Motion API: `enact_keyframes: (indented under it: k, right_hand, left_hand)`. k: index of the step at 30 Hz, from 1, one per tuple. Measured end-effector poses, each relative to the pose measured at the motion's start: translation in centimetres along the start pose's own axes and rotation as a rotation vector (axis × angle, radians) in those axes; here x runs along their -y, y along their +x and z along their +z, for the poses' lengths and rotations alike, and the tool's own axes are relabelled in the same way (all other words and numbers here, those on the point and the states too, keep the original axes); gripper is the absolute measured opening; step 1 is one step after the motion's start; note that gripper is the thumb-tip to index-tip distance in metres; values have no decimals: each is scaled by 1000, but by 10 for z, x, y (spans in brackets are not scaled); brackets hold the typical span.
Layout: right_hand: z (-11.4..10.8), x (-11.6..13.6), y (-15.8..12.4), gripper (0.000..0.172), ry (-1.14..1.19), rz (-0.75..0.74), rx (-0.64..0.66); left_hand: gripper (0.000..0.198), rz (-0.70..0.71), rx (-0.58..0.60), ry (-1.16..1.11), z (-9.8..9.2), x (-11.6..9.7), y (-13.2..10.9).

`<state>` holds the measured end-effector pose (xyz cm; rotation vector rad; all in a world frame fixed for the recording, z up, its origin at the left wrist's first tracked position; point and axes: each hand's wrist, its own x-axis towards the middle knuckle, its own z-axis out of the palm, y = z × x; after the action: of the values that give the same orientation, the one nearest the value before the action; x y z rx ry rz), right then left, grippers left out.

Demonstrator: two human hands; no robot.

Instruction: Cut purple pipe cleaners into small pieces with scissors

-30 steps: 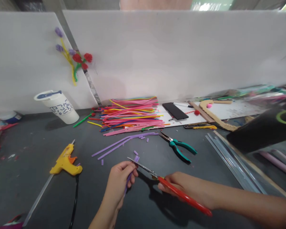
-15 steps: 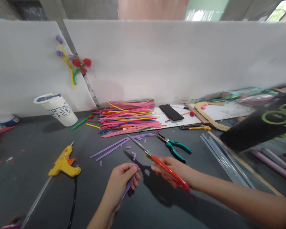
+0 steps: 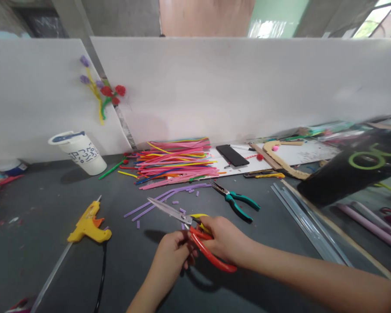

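Note:
My right hand [image 3: 226, 239] grips red-handled scissors [image 3: 189, 224] whose closed blades point up and left over the dark table [image 3: 35, 243]. My left hand [image 3: 174, 256] is curled just below the blades, touching the scissor handles; whatever its fingers pinch is hidden. Loose purple strips [image 3: 163, 198] and small purple offcuts lie just beyond the blade tips. A pile of coloured strips [image 3: 176, 163], mostly pink, sits further back.
Green-handled pliers [image 3: 236, 202] lie right of the scissors. A yellow glue gun [image 3: 87, 224] with a black cord is at the left, a white cup [image 3: 80, 152] behind it. A black phone [image 3: 232, 155], clear rods [image 3: 306, 221] and a black cone [image 3: 348, 171] are at the right.
My right hand swung the scissors down and left, so the blades now cross over my left hand. The purple piece seen in my left fingers before is no longer visible.

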<state>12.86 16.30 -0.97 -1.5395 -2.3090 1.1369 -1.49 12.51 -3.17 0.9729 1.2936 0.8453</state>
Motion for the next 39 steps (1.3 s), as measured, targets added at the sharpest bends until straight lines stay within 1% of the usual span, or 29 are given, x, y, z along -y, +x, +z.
enact_keyframes:
  k: [3,5,9,12,14,17,28,31,35,37,39]
  right_hand:
    - [-1,1,-1,23,-63,-8,12]
    - [0,-1,1,24,-14,-15,35]
    - [-3,-4,6,14,186,-10,120]
    - [-11,-4,10,5,228,0,154]
    - [-17,-3,12,2,228,-3,158]
    - [-20,-2,16,3,229,-13,169]
    - [-16,-3,22,2,201,-24,177]
    - [-16,-7,23,9,191,-29,160]
    - [-29,-11,10,28,122,-4,117]
    - [-39,-11,-2,33,40,17,159]
    - [-47,-11,-15,36,-45,49,223]
  left_hand:
    - [14,2,4,59,-1,2,0]
    - [15,8,16,80,-1,3,0]
    - [15,-35,69,46,-1,3,1]
    - [19,-50,105,-15,-2,2,1]
    - [21,-49,103,-48,-3,2,1]
    - [21,-60,82,-79,-4,2,2]
    - [17,-90,62,-92,-5,3,2]
    - [18,-70,9,-90,-6,3,2]
    - [18,12,-135,-173,-13,1,4]
    - [18,33,-208,-225,-16,0,4]
    - [18,39,-251,-247,-18,-1,4]
